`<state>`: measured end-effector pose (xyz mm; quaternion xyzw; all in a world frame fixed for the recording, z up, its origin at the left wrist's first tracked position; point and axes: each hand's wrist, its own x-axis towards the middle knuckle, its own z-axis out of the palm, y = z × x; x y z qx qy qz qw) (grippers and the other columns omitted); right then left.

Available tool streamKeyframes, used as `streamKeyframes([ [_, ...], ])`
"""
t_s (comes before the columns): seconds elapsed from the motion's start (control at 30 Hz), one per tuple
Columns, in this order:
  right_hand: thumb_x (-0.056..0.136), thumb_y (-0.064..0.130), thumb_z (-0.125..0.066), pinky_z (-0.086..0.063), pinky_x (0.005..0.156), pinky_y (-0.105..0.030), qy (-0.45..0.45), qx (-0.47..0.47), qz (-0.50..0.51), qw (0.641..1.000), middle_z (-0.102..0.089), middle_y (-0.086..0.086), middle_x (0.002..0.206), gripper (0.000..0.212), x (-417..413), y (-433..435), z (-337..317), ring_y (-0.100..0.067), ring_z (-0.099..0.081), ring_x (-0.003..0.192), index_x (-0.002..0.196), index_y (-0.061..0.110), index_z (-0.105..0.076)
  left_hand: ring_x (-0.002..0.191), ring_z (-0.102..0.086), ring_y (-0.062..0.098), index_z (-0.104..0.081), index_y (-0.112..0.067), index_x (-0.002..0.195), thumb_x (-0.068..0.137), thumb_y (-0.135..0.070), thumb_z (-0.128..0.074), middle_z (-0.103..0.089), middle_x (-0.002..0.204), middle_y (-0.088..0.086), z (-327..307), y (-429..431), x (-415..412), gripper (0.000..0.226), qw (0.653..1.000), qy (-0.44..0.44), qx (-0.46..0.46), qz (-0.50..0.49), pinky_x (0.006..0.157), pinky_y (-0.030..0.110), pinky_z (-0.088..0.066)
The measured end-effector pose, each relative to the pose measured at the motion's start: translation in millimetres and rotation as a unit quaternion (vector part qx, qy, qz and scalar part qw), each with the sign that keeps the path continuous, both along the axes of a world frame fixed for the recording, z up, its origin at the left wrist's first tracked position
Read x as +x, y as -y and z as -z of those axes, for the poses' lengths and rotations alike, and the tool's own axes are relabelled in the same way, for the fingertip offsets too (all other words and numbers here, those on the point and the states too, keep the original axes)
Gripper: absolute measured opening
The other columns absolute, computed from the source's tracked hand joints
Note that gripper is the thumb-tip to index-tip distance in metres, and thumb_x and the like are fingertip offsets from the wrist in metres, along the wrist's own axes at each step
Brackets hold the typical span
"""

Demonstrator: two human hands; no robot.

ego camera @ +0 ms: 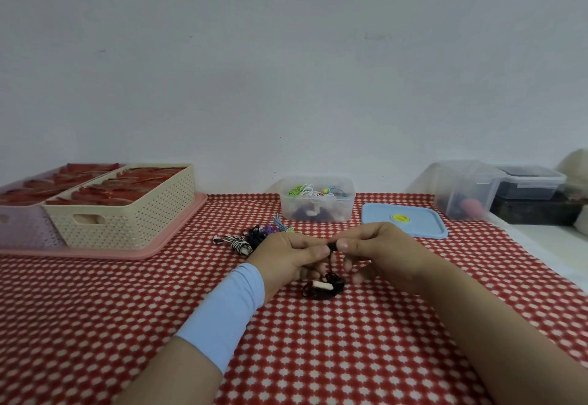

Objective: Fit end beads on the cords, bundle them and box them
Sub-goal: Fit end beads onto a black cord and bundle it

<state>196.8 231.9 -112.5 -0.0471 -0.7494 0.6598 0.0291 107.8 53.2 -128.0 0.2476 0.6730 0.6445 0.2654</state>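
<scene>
The desk (318, 357), under its red and white cloth, fills most of my view. At its far left a cream basket (127, 220) of red things stands on a pink tray (178, 233). Farther back in the middle is the clear box (318, 210), open, with coloured cords inside, and its blue lid (381, 217) lies flat just to the right.

Both hands meet above the middle of the desk. The left hand (286, 255) and right hand (378, 252) are tip to tip, their fingers (348, 244) narrowed to a pinch. The right seems to hold the bead (332, 247), a small black piece. The left pinches the cord (321, 288) where it runs into it. The rest of that dark cord hangs down in a loose coil on the cloth beneath the hands, with a pale tag across it.

A few finished bundles (245, 240) lie just behind the left hand.

I judge the cord limp and nearly weightless, so it will buckle if pushed from far back. I would take it right at its tip. The bead looks hard, smooth and easy to drop, so I would grip it by its sides.
</scene>
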Motion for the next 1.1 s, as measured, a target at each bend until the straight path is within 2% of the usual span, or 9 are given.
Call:
streamKeyframes([
  [0.27, 0.088, 0.011, -0.075, -0.056, 0.056, -0.03, 0.0, 0.064, 0.021, 0.998, -0.075, -0.018, 0.083, 0.009, -1.7, 3.4, 0.5, -0.018, -0.065, 0.067, 0.093, 0.014, -0.083, 0.07, -0.07, 0.014, -0.076, -0.003, 0.097, 0.088, -0.005, -0.069, -0.076, 0.083, 0.01, 0.6, 0.5, 0.3, 0.012, 0.993, -0.104, -0.045, -0.028, 0.065, 0.021, -0.056],
  [0.43, 0.09, 0.014, -0.073, -0.054, 0.057, -0.028, -0.02, 0.031, 0.007, 0.999, -0.074, -0.008, 0.078, 0.011, -1.5, 2.6, -1.8, -0.014, -0.065, 0.066, 0.097, 0.011, -0.081, 0.075, -0.071, 0.016, -0.073, 0.001, 0.103, 0.09, -0.005, -0.065, -0.075, 0.087, 0.013, -3.1, 0.7, -0.1, 0.016, 0.999, -0.046, -0.012, -0.014, 0.066, 0.022, -0.055],
  [0.57, 0.089, 0.018, -0.076, -0.047, 0.054, -0.019, -0.046, 0.091, 0.037, 0.994, -0.075, -0.001, 0.076, 0.006, -3.2, 5.4, -0.8, -0.013, -0.064, 0.065, 0.09, 0.016, -0.081, 0.078, -0.071, 0.017, -0.072, 0.001, 0.103, 0.091, -0.006, -0.065, -0.074, 0.088, 0.011, -3.8, 3.1, 0.0, 0.016, 0.999, -0.04, -0.011, -0.004, 0.069, 0.024, -0.056],
  [0.67, 0.092, 0.024, -0.073, -0.047, 0.052, -0.016, -0.067, 0.102, 0.074, 0.99, -0.077, -0.002, 0.084, 0.009, -8.5, 9.6, 1.0, -0.018, -0.066, 0.067, 0.095, 0.017, -0.078, 0.078, -0.071, 0.019, -0.072, -0.003, 0.101, 0.09, -0.007, -0.066, -0.074, 0.086, 0.013, -7.5, 4.4, -4.0, 0.013, 0.998, -0.02, 0.03, -0.052, 0.073, 0.028, -0.057],
  [0.73, 0.095, 0.023, -0.07, -0.056, 0.069, -0.021, -0.057, 0.154, 0.048, 0.985, -0.078, 0.005, 0.094, 0.011, -9.9, 8.8, 2.0, -0.014, -0.07, 0.077, 0.101, 0.023, -0.079, 0.081, -0.071, 0.025, -0.071, -0.002, 0.1, 0.087, -0.003, -0.068, -0.074, 0.086, 0.017, -9.3, 4.7, -4.9, 0.013, 0.995, 0.012, 0.07, -0.073, 0.079, 0.033, -0.058],
  [0.8, 0.091, 0.023, -0.069, -0.054, 0.09, -0.022, -0.021, 0.27, -0.032, 0.962, -0.077, 0.013, 0.1, 0.021, -7.9, 9.5, 2.8, -0.005, -0.071, 0.092, 0.108, 0.033, -0.079, 0.085, -0.072, 0.027, -0.07, -0.001, 0.099, 0.085, -0.001, -0.071, -0.074, 0.092, 0.019, -9.4, 5.3, -4.8, 0.015, 0.993, 0.022, 0.082, -0.083, 0.084, 0.038, -0.058],
  [0.9, 0.084, 0.032, -0.074, -0.053, 0.091, -0.026, 0.006, 0.362, -0.069, 0.929, -0.075, 0.019, 0.097, 0.028, -7.2, 14.8, 4.3, 0.001, -0.068, 0.089, 0.111, 0.039, -0.076, 0.089, -0.073, 0.028, -0.069, -0.001, 0.103, 0.082, -0.002, -0.073, -0.075, 0.094, 0.017, -9.7, 5.4, -4.1, 0.021, 0.993, 0.009, 0.064, -0.096, 0.086, 0.039, -0.058],
  [1.0, 0.089, 0.018, -0.068, -0.048, 0.081, -0.015, -0.018, 0.32, -0.031, 0.947, -0.075, 0.014, 0.096, 0.025, -7.3, 15.9, 1.5, 0.001, -0.067, 0.087, 0.106, 0.034, -0.078, 0.092, -0.073, 0.025, -0.07, -0.007, 0.103, 0.084, -0.003, -0.072, -0.076, 0.097, 0.013, -9.1, 6.1, -5.5, 0.019, 0.994, 0.002, 0.056, -0.093, 0.081, 0.036, -0.059],
  [1.1, 0.093, 0.005, -0.062, -0.048, 0.071, -0.01, -0.049, 0.137, 0.024, 0.989, -0.077, 0.006, 0.097, 0.025, -6.1, 14.0, -1.0, -0.007, -0.069, 0.087, 0.104, 0.02, -0.077, 0.092, -0.073, 0.024, -0.075, -0.014, 0.1, 0.087, -0.004, -0.069, -0.076, 0.096, 0.01, -6.6, 6.8, -6.7, 0.017, 0.995, -0.024, 0.043, -0.084, 0.083, 0.038, -0.059],
])
